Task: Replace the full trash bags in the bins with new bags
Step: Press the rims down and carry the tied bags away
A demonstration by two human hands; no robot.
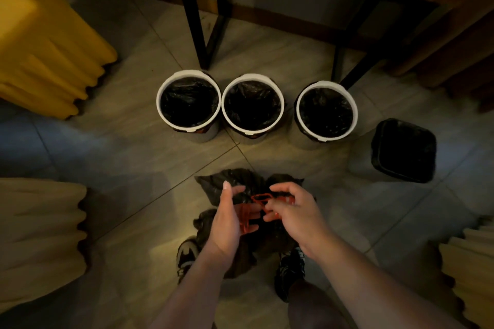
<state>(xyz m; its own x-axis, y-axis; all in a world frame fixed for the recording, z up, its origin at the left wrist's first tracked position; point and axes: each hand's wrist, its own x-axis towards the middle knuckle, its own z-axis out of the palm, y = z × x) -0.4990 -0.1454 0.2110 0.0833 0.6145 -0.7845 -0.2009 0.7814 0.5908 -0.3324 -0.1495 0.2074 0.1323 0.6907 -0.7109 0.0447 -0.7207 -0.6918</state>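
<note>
Three round bins [225, 112] stand in a row on the floor [133, 141], each with a white rim and a shiny black liner inside. One square bin [375, 147] sits off to the right, and it has a black liner too. The full bag [219, 187] lies on the floor between the person's shoes [187, 254], close in front of the bins.

Both hands are low over the bag. The left hand [227, 224] has its fingers curled through a loop of the orange strings [260, 198], with the thumb sticking up. The right hand [294, 214] pinches the other loop between thumb and fingers.

It looks like the bag is being tied shut. To do it well, pull both loops up until the mouth bunches tight. Then cross them, tuck one under, and pull sideways. Keep the knot low, near the bag.

The bag is thin, soft and crinkly, so it can rip if it is yanked. The strings are flat, thin plastic and a bit see-through. The floor is smooth, hard tile. The bins look hard and smooth.
</note>
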